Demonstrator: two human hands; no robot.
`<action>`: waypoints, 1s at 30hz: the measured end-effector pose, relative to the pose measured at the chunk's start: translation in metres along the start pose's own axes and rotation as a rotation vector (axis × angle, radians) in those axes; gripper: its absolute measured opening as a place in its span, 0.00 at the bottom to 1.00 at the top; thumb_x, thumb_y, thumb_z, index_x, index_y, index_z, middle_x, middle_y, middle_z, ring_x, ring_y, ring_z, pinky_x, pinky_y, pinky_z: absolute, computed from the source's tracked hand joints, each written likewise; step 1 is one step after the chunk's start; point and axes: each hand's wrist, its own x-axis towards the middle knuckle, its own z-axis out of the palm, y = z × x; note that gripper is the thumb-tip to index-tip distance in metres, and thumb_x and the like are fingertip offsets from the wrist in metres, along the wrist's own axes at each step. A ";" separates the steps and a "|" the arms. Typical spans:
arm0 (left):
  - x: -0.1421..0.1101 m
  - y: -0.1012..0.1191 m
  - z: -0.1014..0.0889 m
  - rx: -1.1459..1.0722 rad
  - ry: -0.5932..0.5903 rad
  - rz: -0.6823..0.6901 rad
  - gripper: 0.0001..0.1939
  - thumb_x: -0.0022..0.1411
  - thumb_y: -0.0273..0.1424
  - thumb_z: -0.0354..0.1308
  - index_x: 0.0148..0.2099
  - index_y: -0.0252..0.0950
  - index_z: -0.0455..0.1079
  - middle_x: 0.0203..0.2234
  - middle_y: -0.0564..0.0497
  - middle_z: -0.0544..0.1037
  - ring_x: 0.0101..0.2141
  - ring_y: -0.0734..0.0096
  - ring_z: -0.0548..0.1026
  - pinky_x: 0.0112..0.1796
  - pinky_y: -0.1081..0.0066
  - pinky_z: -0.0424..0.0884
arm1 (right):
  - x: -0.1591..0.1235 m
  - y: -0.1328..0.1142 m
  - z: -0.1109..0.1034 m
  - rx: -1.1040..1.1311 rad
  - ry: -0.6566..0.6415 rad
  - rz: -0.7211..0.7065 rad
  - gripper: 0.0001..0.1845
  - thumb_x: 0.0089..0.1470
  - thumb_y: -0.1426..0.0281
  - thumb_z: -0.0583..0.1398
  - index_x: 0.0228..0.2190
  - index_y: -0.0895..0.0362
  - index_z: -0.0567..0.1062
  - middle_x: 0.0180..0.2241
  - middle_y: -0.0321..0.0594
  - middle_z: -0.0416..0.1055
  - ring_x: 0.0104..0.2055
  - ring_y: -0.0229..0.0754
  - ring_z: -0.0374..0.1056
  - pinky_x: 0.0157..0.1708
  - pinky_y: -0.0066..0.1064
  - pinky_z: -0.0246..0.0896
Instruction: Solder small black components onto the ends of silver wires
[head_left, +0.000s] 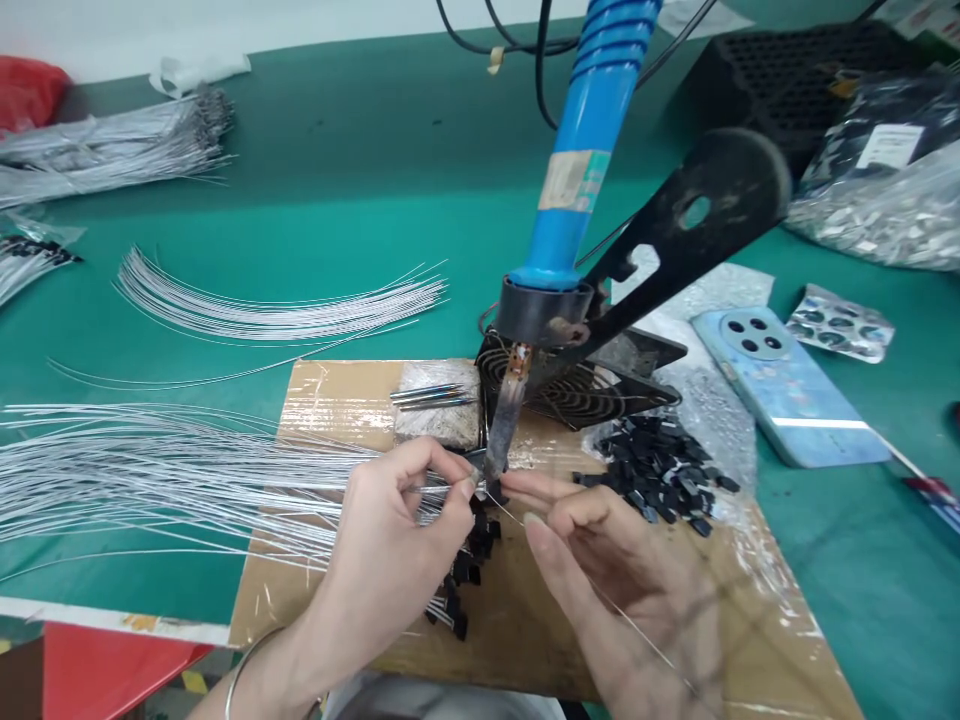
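My left hand (405, 540) is closed in a pinch on the end of a white wire, right at the tip of a soldering iron (506, 430). The iron, with its blue handle, hangs tip down in a black metal holder (697, 210). A thin silvery solder wire (637, 632) runs through my right hand (622, 570), its end reaching up to the iron's tip. My right fingertips are close to a small black piece there; finger contact is hard to make out. Below my left hand lie wires with black connectors (457, 600) on their ends.
A cardboard sheet (547, 620) covers the green table. Loose white wires (165, 470) spread left, with another wire bundle (285, 305) behind. Black connector pieces (660, 465) are heaped right, near a phone (787, 390). A black fan (585, 385) stands behind the tip.
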 end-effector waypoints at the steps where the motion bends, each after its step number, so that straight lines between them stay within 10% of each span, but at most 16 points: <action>1: 0.001 0.000 0.000 -0.006 -0.003 -0.005 0.06 0.59 0.27 0.58 0.29 0.36 0.70 0.28 0.51 0.80 0.31 0.69 0.76 0.31 0.72 0.69 | 0.001 0.000 0.000 -0.002 0.006 -0.002 0.10 0.60 0.73 0.62 0.28 0.50 0.69 0.45 0.31 0.80 0.50 0.33 0.76 0.50 0.16 0.67; 30: 0.000 0.002 -0.004 -0.007 0.003 -0.013 0.05 0.59 0.27 0.57 0.30 0.37 0.71 0.33 0.48 0.81 0.37 0.62 0.78 0.37 0.67 0.73 | 0.002 -0.007 0.002 0.031 0.057 0.034 0.10 0.57 0.73 0.64 0.27 0.51 0.71 0.44 0.36 0.81 0.48 0.37 0.78 0.48 0.20 0.70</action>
